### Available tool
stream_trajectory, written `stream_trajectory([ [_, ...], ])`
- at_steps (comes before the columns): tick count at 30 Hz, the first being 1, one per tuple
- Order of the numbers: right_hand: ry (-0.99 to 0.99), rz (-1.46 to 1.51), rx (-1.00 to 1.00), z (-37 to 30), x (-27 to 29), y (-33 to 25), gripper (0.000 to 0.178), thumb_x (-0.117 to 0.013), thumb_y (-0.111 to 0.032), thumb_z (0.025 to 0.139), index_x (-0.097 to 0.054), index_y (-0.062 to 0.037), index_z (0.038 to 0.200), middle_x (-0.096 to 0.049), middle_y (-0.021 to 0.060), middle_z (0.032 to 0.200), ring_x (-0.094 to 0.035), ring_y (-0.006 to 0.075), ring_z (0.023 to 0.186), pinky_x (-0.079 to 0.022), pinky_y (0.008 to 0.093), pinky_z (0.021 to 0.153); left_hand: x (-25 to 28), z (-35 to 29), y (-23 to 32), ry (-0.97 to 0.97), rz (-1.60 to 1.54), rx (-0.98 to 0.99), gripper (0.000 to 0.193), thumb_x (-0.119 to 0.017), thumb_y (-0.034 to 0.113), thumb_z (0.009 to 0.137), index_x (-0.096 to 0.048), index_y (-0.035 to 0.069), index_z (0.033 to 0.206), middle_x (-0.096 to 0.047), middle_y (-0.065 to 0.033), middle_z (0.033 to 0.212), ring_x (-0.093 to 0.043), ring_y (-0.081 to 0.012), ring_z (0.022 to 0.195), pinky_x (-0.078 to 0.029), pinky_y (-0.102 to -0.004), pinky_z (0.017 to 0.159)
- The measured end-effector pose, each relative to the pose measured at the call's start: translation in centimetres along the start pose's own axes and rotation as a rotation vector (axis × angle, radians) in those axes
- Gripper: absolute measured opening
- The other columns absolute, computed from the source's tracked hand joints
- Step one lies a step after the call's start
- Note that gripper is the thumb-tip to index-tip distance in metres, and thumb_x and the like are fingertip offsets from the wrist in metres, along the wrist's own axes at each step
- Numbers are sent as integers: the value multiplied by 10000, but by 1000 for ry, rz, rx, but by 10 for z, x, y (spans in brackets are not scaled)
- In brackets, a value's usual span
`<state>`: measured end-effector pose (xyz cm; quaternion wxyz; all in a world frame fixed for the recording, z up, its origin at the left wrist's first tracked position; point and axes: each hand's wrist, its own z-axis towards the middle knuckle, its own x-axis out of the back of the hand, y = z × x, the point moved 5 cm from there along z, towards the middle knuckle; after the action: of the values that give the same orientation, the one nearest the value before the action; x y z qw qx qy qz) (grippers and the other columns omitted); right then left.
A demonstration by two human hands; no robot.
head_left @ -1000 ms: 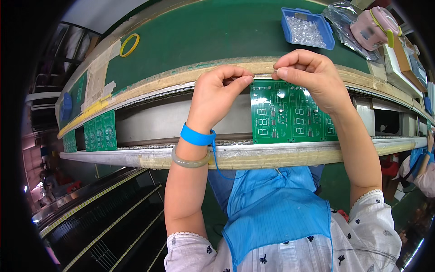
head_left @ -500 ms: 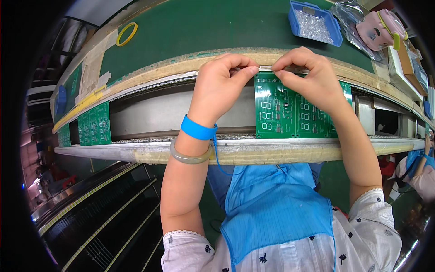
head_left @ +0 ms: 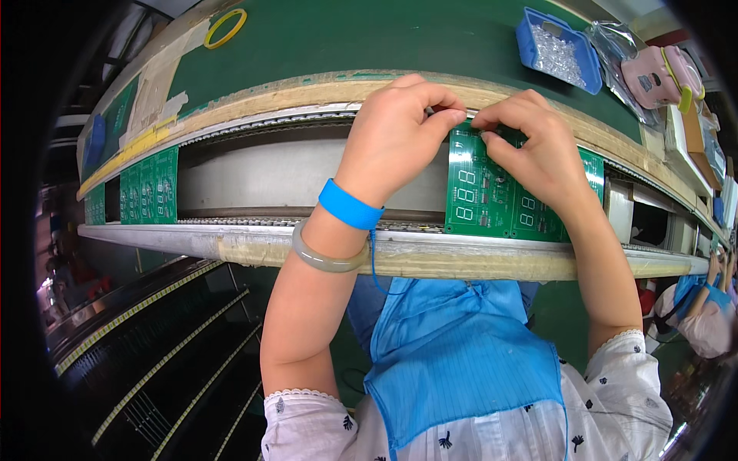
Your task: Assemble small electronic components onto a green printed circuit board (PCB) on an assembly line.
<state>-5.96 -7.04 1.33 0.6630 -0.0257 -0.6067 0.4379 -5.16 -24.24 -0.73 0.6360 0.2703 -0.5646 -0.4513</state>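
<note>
Green shows right under the fingers: from my end I see the left hand with thumb and forefinger tips together at the upper edge of the circuit board, the right hand curled over it; I cannot tell whether either grips anything. The board spans the rails; small components look fitted, while its digit outlines seem unfilled. Farther out, the table bears a tray of clear parts.
</note>
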Motion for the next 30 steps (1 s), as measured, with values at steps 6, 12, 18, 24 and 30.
stream_trajectory([
  [6, -11, 2, -31, 2, -3, -3, 193, -655, -66, 769, -740, -59, 943, -725, 98, 912, -631, 289, 924, -518, 397, 849, 0, -1, -2, 3, 21, -9, 141, -712, 109, 881, -731, -1, 966, -609, -50, 854, -582, -126, 717, -494, -259, 678],
  [12, -28, -2, -51, 3, -4, -2, 202, -657, -66, 773, -743, -61, 956, -726, 99, 922, -636, 284, 922, -520, 389, 849, 0, -1, -1, 8, 37, -6, 145, -715, 116, 876, -732, 2, 963, -620, -62, 865, -599, -142, 729, -500, -271, 681],
  [18, -26, 6, -56, 2, -5, -3, 201, -665, -61, 773, -744, -56, 957, -725, 92, 913, -636, 278, 926, -524, 384, 839, 0, -1, -1, 16, 41, -27, 148, -719, 119, 875, -730, 0, 962, -629, -71, 870, -616, -155, 739, -508, -277, 689],
  [24, -18, -22, -57, 2, -5, -5, 176, -678, -63, 777, -740, -53, 942, -720, 89, 891, -632, 282, 919, -523, 390, 818, 0, -1, -2, 16, 53, -17, 152, -719, 118, 874, -733, 1, 970, -637, -75, 882, -633, -162, 758, -518, -280, 701],
  [30, -1, -110, 10, 0, -4, -13, 161, -684, -63, 780, -736, -58, 932, -716, 89, 881, -628, 294, 918, -515, 399, 820, -1, 0, -2, 16, 53, -12, 159, -720, 132, 873, -737, 6, 968, -637, -76, 880, -634, -164, 754, -521, -284, 705],
])
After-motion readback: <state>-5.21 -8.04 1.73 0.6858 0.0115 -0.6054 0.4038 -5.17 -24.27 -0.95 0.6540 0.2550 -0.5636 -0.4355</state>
